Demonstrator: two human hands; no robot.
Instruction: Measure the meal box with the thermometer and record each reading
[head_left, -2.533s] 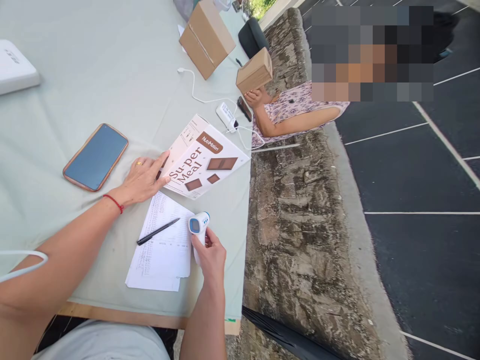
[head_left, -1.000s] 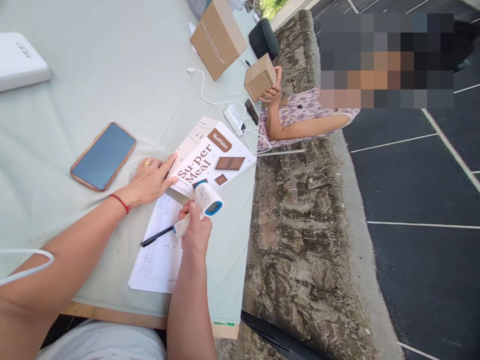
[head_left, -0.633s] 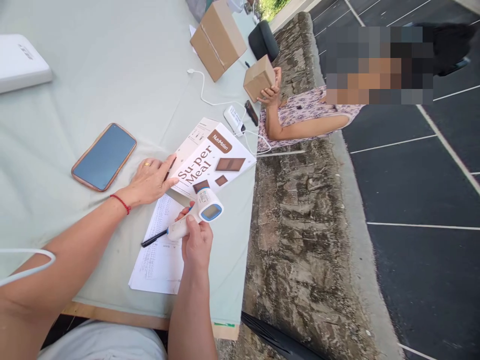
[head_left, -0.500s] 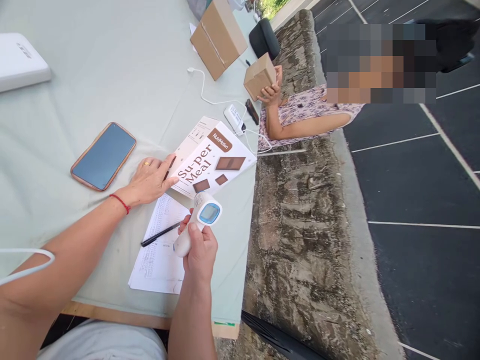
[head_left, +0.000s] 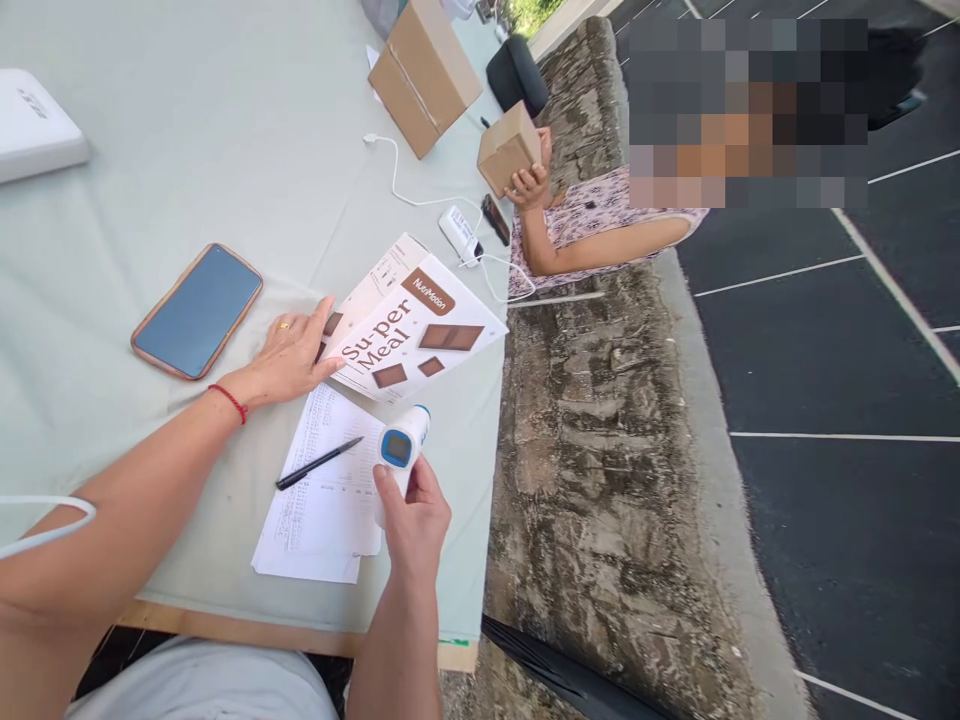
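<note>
My left hand [head_left: 289, 352], with a gold ring and red string bracelet, lies with fingers stretched against the near left end of a white box [head_left: 416, 335] printed "NutriMotion Su-per Meal". Its thumb touches the front face and the other fingers reach along the side. In my right hand [head_left: 415, 525] is a white infrared thermometer [head_left: 415, 430] with a blue-rimmed screen, its handle wrapped by the fingers. The screen looks dark. Beside it, a black pen [head_left: 319, 463] rests on printed sheets [head_left: 330, 525].
A phone [head_left: 197, 312] lies left of my left hand. A white device [head_left: 34, 130] sits far left. Farther back are a cardboard box [head_left: 424, 75], a black case [head_left: 517, 75] and a white cabled gadget [head_left: 460, 235]. Across the table edge, a person [head_left: 600, 225] holds a small carton [head_left: 508, 150].
My right hand has moved slightly right and down and turned the thermometer, so its screen faces left more. It now stands apart from the pen and box. My left hand stays at the box.
</note>
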